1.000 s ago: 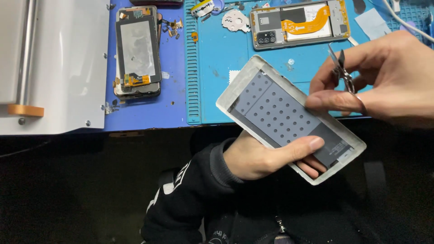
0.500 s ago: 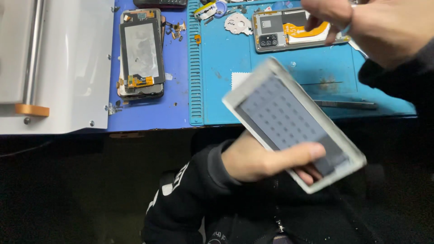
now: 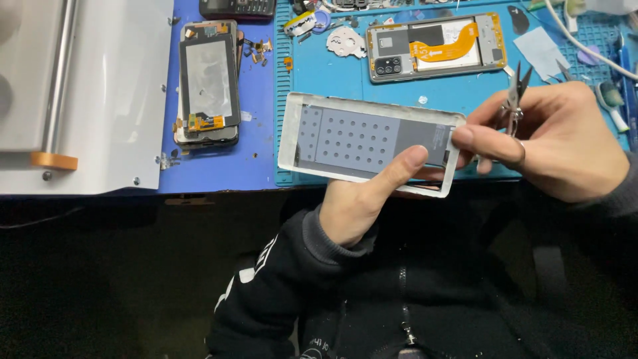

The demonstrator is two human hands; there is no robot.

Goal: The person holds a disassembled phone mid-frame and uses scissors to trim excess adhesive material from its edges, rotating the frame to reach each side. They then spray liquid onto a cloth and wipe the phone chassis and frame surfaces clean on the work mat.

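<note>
Two hands hold one phone screen panel [image 3: 369,143]: left hand [image 3: 362,199] grips underneath, right hand [image 3: 551,143] pinches its edge, holding tweezers [image 3: 513,100]. Sharp tips might scratch it.

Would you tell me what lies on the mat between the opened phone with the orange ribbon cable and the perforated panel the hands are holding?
In the head view, only bare blue mat lies between the opened phone and the perforated panel.

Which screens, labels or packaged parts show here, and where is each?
Film-covered sheet: rectangular, grey with rows of dots, clear border, held by left hand and right hand.
Phone display: upright rectangle, black frame, grey glass, on blue mat.
Opened phone: top centre, grey back with orange flex strip.
</note>
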